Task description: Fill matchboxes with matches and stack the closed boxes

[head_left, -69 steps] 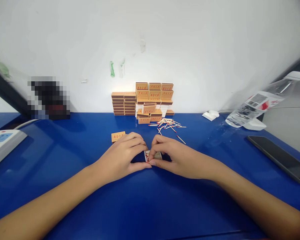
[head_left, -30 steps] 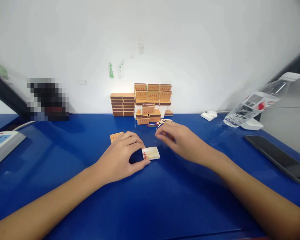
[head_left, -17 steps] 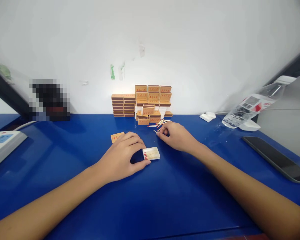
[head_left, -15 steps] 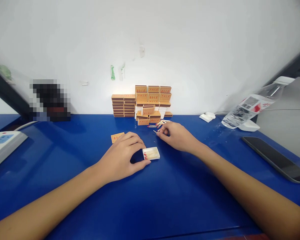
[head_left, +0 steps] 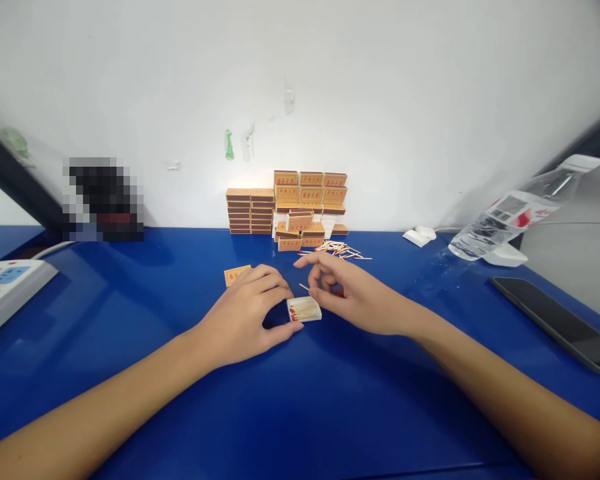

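My left hand point(head_left: 253, 317) grips the left end of a white matchbox tray point(head_left: 319, 316) between thumb and fingers on the blue table. Several red-tipped matches lie in the tray, heads to the left. Just above and to the right of it, my right hand point(head_left: 353, 290) pinches a single match point(head_left: 304, 287), its pale end sticking out to the left; its head is hidden by the fingers. A loose heap of matches point(head_left: 341, 249) lies beyond my right hand. An orange matchbox sleeve point(head_left: 236, 275) lies flat, partly behind my left hand.
Stacked matchboxes point(head_left: 250, 212) stand against the wall, with further matchboxes point(head_left: 311, 195) piled beside them. A power strip point(head_left: 15, 287) sits at left. At right are a water bottle point(head_left: 510, 213), a phone point(head_left: 555, 320) and a small white object point(head_left: 420, 235).
My right hand has come from the match heap toward me, carrying a match near the tray. My left hand stays on the tray. The view has shifted slightly.
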{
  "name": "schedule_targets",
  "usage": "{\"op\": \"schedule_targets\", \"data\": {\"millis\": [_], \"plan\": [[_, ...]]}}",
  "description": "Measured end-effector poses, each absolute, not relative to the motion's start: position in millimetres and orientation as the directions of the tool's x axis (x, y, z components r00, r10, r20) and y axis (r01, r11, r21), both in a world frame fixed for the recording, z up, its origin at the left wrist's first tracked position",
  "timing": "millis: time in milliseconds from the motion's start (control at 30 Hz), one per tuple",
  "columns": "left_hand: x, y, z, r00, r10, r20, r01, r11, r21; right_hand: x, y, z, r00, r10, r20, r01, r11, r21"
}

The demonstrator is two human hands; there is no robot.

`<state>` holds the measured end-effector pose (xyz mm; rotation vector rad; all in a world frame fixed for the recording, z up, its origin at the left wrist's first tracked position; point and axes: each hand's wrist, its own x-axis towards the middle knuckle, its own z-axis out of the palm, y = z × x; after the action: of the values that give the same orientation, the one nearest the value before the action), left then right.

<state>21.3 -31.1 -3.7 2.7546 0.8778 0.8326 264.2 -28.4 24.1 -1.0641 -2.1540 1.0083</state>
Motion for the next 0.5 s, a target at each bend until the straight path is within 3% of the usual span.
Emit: {"op": "schedule_targets", "data": {"millis": [167, 300, 500], "plan": [[21.5, -30.3, -3.6, 0.679, 0.565, 0.468, 0.496, -0.824, 0.274, 268.5, -27.8, 27.4, -0.528, 0.835, 0.156, 0.489, 0.449, -0.748], [20.4, -29.8, -3.6, 0.674, 0.574, 0.465, 0.500, -0.818, 0.284, 271.8, -25.8, 29.0, -0.444, 0.878, 0.180, 0.446, 0.390, -0.805], [18.9, -29.3, -4.3, 0.639, 0.590, 0.493, 0.518, -0.804, 0.291, 266.2, -28.4, 26.3, -0.473, 0.877, 0.084, 0.457, 0.325, -0.828]]}}
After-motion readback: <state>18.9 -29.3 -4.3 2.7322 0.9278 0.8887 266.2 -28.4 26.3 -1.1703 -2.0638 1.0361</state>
